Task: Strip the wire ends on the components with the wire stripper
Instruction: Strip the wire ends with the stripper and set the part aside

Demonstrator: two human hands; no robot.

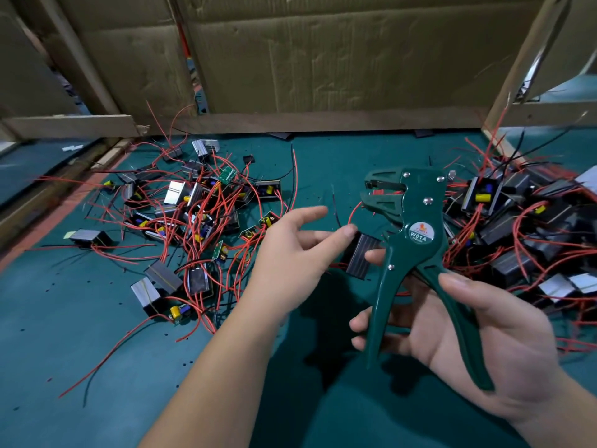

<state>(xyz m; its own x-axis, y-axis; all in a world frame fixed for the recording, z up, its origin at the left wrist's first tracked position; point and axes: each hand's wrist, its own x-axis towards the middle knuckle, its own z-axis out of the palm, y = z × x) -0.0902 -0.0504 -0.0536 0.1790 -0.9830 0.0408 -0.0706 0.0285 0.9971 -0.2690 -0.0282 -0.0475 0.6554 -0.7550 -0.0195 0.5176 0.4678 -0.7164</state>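
Green wire stripper is clamped in the right hand: fingers curled round one handle, thumb laid on the other, handles spread, so a squeeze is judged ready. Long axis runs from the palm away from the person, head far, mouth faced left. Black component is kept beside the tool, the left hand thumb touching it; any grip beneath cannot be told. Its red wire is arched toward the mouth, presumably for feeding.

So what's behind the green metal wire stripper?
A black ribbed component with a red wire; its right end is hidden by the green metal wire stripper.
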